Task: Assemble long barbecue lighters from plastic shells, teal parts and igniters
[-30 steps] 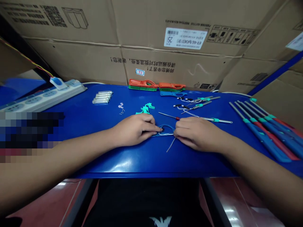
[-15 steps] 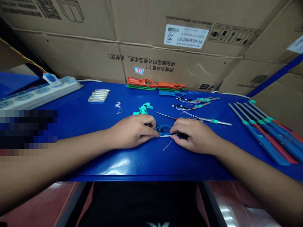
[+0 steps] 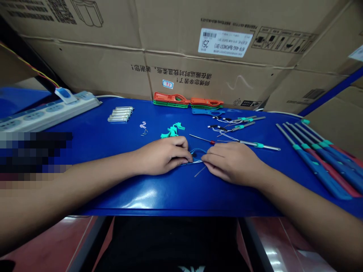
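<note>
Right at the table's near edge, the person's left hand (image 3: 163, 155) is curled into a narrow pinch on the end of a small blue loop with thin white wire (image 3: 197, 155), which sits on the blue table (image 3: 147, 198) between both hands. The right hand (image 3: 232, 163) lies flatter, its fingertips (image 3: 205, 158) against the loop's other end; I can't tell whether they grip it. A thin grey pin (image 3: 200, 172) pokes out below.

Just beyond lie a red-collared screwdriver (image 3: 202, 139), a teal-banded metal rod (image 3: 259, 145) and teal plastic pieces (image 3: 171, 131). Further off are wired rods (image 3: 235, 124), glass tubes (image 3: 120, 114), blue-and-red handled tools (image 3: 320, 170) and a power strip (image 3: 51, 113). Orange and green plastic handles (image 3: 171, 100) rest against cardboard boxes (image 3: 215, 79).
</note>
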A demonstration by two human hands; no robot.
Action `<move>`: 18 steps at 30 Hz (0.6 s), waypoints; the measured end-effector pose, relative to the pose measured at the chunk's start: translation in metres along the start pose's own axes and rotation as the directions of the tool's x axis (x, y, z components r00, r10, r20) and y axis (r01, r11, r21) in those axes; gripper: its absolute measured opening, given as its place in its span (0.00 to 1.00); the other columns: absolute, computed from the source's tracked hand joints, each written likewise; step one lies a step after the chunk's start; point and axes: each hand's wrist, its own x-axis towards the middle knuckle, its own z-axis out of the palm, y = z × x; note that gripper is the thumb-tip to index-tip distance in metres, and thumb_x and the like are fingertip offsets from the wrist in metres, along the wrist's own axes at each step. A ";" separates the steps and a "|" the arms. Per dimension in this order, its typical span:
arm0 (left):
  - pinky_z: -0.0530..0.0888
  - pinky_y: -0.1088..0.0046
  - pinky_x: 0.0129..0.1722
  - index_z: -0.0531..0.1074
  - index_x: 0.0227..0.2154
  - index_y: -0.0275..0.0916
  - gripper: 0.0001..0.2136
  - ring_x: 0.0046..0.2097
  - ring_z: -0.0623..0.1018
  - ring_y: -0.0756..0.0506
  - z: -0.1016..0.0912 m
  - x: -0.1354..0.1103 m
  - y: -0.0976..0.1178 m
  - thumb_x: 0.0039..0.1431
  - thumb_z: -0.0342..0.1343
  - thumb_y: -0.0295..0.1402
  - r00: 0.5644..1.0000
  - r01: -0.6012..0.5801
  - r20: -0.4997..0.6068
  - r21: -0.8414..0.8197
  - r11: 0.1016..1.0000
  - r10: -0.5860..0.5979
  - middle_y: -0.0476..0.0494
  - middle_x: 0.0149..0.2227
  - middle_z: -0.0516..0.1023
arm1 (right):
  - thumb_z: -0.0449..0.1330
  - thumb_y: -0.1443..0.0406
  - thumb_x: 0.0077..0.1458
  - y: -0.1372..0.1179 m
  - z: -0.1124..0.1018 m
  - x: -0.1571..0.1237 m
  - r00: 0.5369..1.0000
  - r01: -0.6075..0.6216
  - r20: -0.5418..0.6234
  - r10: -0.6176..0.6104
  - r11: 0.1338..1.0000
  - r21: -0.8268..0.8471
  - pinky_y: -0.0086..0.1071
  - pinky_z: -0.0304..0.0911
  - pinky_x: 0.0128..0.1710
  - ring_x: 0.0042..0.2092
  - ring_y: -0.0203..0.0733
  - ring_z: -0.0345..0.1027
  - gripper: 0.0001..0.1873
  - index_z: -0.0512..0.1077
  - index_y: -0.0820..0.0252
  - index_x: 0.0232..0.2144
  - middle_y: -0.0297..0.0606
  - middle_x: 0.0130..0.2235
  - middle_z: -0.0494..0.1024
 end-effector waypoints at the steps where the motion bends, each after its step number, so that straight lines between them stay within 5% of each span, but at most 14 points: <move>1: 0.74 0.72 0.46 0.79 0.45 0.41 0.10 0.43 0.75 0.48 0.000 0.000 0.000 0.68 0.52 0.30 1.000 -0.001 0.002 0.000 1.000 0.001 0.43 0.41 0.72 | 0.52 0.66 0.65 0.001 0.000 0.000 1.000 -0.017 0.009 0.017 0.999 0.034 0.37 0.66 0.39 0.36 0.43 0.73 0.14 0.78 0.61 0.39 0.42 0.36 0.81; 8: 0.74 0.73 0.44 0.79 0.46 0.42 0.12 0.41 0.75 0.49 -0.002 -0.001 0.001 0.67 0.52 0.29 1.000 -0.023 -0.003 0.032 0.999 0.023 0.42 0.42 0.73 | 0.55 0.66 0.64 0.009 -0.004 0.006 0.979 -0.194 0.133 0.157 0.922 0.334 0.33 0.64 0.41 0.40 0.41 0.72 0.11 0.79 0.56 0.41 0.39 0.39 0.80; 18: 0.73 0.73 0.44 0.80 0.44 0.43 0.11 0.41 0.76 0.49 0.000 -0.002 0.001 0.66 0.53 0.28 1.000 -0.025 -0.016 0.033 0.999 0.026 0.43 0.41 0.73 | 0.54 0.69 0.61 0.003 -0.003 0.010 0.983 -0.180 0.100 0.156 0.935 0.305 0.33 0.62 0.39 0.38 0.40 0.69 0.11 0.77 0.59 0.39 0.39 0.38 0.77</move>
